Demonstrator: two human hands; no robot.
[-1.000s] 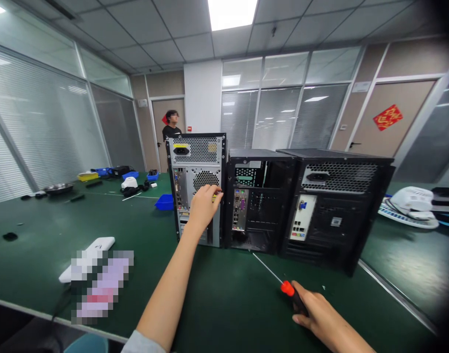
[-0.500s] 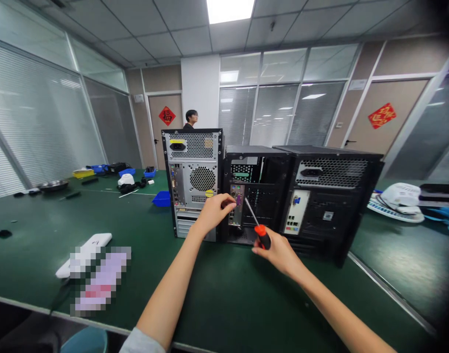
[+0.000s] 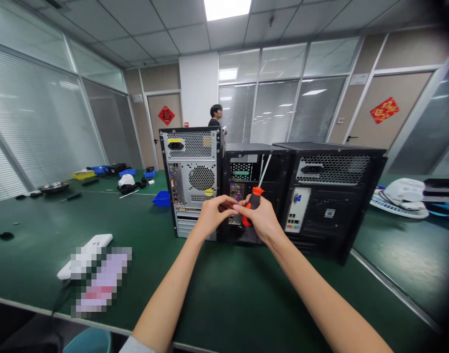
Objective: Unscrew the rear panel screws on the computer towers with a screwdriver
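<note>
My right hand (image 3: pixel 263 220) is closed round the red-and-black handle of a screwdriver (image 3: pixel 254 198), whose thin shaft points up and to the right. My left hand (image 3: pixel 213 214) is curled in a pinch right beside it, fingertips meeting the right hand's; what they hold I cannot make out. Both hands hover in front of three computer cases that stand with their backs to me: a silver one (image 3: pixel 193 176) on the left, an open black one (image 3: pixel 251 171) in the middle, and a black one (image 3: pixel 330 196) on the right.
The cases stand on a green table (image 3: pixel 224 294). A white device (image 3: pixel 95 242) and a blurred patch lie at the front left. Blue bins (image 3: pixel 163 198), a yellow tray and cables lie far back left. White objects (image 3: pixel 404 193) lie on the right. A person (image 3: pixel 215 116) stands behind the cases.
My right hand lifted the screwdriver off the table and brought it up to the middle case, turning the shaft upward. My left hand left the silver case and moved right to meet it.
</note>
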